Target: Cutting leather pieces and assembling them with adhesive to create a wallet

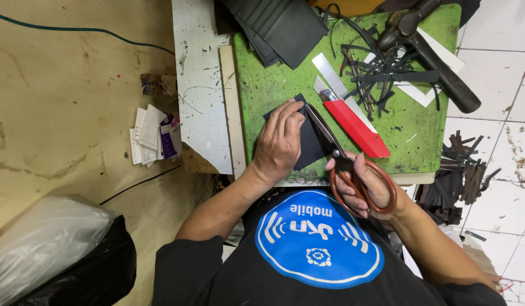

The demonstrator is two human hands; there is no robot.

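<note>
My left hand (279,141) presses flat on a dark piece of leather (309,148) that lies on a green cutting board (262,85). My right hand (367,187) grips scissors (344,164) with red-brown handles; their blades run along the right edge of the leather, next to my left fingers. A red-handled utility knife (353,124) lies on the board just right of the scissors, beside a metal ruler (333,76).
A stack of dark leather pieces (279,25) and a tangle of thin black strips (381,68) lie at the board's far side, with a hammer (427,51). More scraps (458,181) are piled on the tiled floor at right. Paper bits (155,136) and a plastic bag (53,249) lie left.
</note>
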